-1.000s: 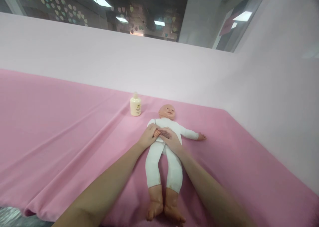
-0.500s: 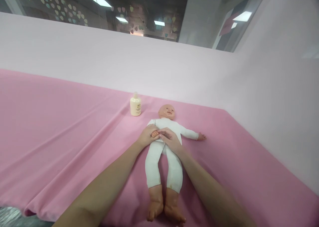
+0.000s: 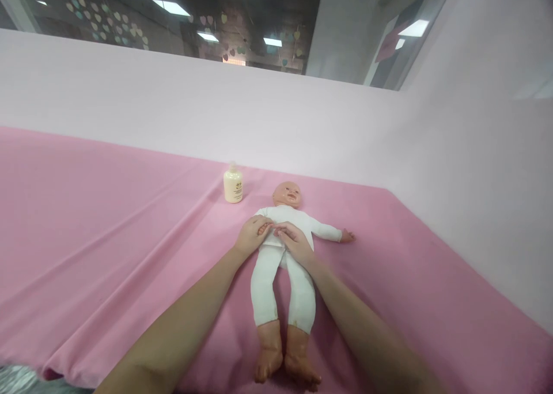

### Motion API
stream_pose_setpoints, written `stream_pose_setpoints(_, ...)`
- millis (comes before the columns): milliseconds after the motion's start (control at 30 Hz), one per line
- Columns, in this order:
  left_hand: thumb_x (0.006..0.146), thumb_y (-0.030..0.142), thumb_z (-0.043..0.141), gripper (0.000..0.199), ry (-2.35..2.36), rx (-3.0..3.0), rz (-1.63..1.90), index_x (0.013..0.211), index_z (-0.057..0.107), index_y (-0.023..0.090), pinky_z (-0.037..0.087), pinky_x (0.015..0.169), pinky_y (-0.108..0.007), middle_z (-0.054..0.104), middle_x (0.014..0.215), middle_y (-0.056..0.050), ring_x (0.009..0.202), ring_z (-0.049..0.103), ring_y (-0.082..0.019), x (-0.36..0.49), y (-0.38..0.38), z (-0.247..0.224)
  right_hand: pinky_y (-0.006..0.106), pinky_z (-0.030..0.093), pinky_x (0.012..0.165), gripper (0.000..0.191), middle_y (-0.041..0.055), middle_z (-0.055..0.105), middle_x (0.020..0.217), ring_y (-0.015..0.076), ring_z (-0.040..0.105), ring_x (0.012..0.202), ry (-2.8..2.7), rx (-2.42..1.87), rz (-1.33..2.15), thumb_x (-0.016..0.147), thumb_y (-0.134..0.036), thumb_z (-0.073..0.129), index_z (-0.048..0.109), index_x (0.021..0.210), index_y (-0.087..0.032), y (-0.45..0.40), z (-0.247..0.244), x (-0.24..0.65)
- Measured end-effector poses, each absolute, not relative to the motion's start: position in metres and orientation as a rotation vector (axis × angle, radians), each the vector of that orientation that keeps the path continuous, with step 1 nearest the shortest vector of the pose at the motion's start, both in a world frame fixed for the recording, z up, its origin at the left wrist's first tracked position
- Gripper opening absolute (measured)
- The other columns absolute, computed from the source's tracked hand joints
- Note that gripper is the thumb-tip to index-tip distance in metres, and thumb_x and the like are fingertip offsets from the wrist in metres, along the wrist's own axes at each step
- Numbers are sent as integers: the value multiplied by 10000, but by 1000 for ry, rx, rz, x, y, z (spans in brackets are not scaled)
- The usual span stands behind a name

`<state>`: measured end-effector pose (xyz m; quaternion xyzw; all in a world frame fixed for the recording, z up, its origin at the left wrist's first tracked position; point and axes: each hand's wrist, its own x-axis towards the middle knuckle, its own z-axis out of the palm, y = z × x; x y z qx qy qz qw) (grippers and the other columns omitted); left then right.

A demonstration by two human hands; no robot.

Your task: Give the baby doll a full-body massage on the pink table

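A baby doll [image 3: 285, 214] in a white top and leggings lies on its back, its head at the far end and its bare feet towards me. My left hand [image 3: 250, 237] is closed around one of the doll's hands [image 3: 263, 228], holding it over the doll's belly. Just to the right, my right hand [image 3: 297, 241] has its fingers bent and drawn together, the tips close to the doll's fingers. Whatever lies between those fingertips is too small to make out. The doll's other arm [image 3: 327, 231] stretches out to the right.
A cream pump bottle [image 3: 233, 186] stands on the pink cloth [image 3: 129, 221], left of the doll's head. Behind the cloth rises a pale wall [image 3: 173, 106] with a window [image 3: 259, 14] above it. Folds run across the cloth on the left.
My left hand, with the doll's hand in it, has shifted slightly left, and the gap to my right fingertips has widened a little. The whole view has moved slightly.
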<state>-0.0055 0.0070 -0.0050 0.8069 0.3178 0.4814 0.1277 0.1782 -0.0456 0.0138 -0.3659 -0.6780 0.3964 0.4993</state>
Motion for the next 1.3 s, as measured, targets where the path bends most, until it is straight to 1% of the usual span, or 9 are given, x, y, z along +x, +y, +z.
stream_pose_setpoints(200,863,299,611,91,1271,2109,1633,852,591,211,480,880,-370,516,956,-51,919,552,-206,-32,24,0,331,467,890,227,37,621,986,175,612,939,-1671,-881,913,937,-377,542,690,1037,-236,-46,15,179)
stream_pose_setpoints(333,840,341,639,192,1434,1820,1663,979,570,228,482,864,-357,561,1011,-46,949,572,-210,-57,32,1,326,463,888,219,35,620,979,174,609,941,-1673,-879,900,943,-368,534,692,1015,-236,-44,12,180)
stream_pose_setpoints(467,902,405,544,313,1530,1611,1598,1169,541,240,492,761,-328,615,973,-45,884,597,-210,-80,43,-5,324,460,874,214,36,621,971,174,610,927,-1700,-896,858,945,-357,531,694,999,-229,-43,12,180)
stream_pose_setpoints(700,963,300,362,269,1697,1690,1510,960,615,205,464,891,-371,625,1033,-80,1003,574,-235,-104,69,-28,339,457,885,211,43,618,1004,180,592,941,-1838,-934,733,952,-307,506,701,994,-238,-53,23,180)
stream_pose_setpoints(833,956,274,348,291,1705,1715,1465,970,626,191,453,944,-376,606,1087,-98,1072,561,-237,-105,77,-35,362,464,921,216,56,622,1059,191,598,1002,-1918,-965,672,940,-252,496,705,995,-239,-61,24,180)
stream_pose_setpoints(933,908,256,428,241,1720,1724,1408,1027,624,184,487,887,-351,581,1153,-100,992,595,-218,-105,78,-38,395,434,1026,264,66,620,1189,200,584,1128,-1998,-1045,666,957,-263,464,708,1054,-245,-74,26,182)
stream_pose_setpoints(1000,867,236,481,247,1734,1733,1369,1065,619,182,504,848,-329,562,1191,-97,923,610,-197,-106,79,-41,427,345,1137,315,55,560,1357,211,493,1300,-2063,-1122,681,974,-303,445,669,1193,-268,-89,28,186)
stream_pose_setpoints(1133,853,207,486,250,1780,1764,1328,1057,626,171,493,894,-319,555,1185,-96,966,602,-196,-108,81,-47,473,106,1245,548,0,300,1593,220,166,1512,-2154,-1311,695,930,-330,526,423,1467,-321,-122,32,194)
stream_pose_setpoints(1300,889,192,431,253,1840,1810,1276,1018,647,165,467,950,-343,571,1146,-106,1036,581,-221,-107,82,-47,501,128,1239,698,-25,146,1637,232,66,1528,-2094,-1474,776,865,-256,562,323,1514,-349,-140,33,202)
